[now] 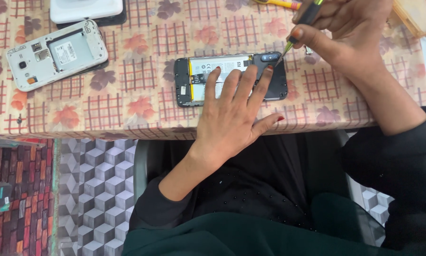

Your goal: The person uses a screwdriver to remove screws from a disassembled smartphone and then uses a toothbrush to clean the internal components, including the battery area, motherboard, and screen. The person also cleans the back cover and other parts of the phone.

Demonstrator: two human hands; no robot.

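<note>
A black phone (183,87) lies on the table with its back cover off, its battery and black inner plate showing. My left hand (232,116) rests flat on it, fingers spread, pinning it to the table. My right hand (345,33) grips a small screwdriver (304,20) with a green and black handle. The screwdriver's tip touches the phone's upper right corner, next to the camera module.
A white phone (56,54) with its back off lies at the table's left. A white box on a dark slab (87,9) sits at the far edge, a wooden box (419,16) at the far right. The patterned tablecloth (127,109) ends at the near edge; patterned floor (94,189) lies below.
</note>
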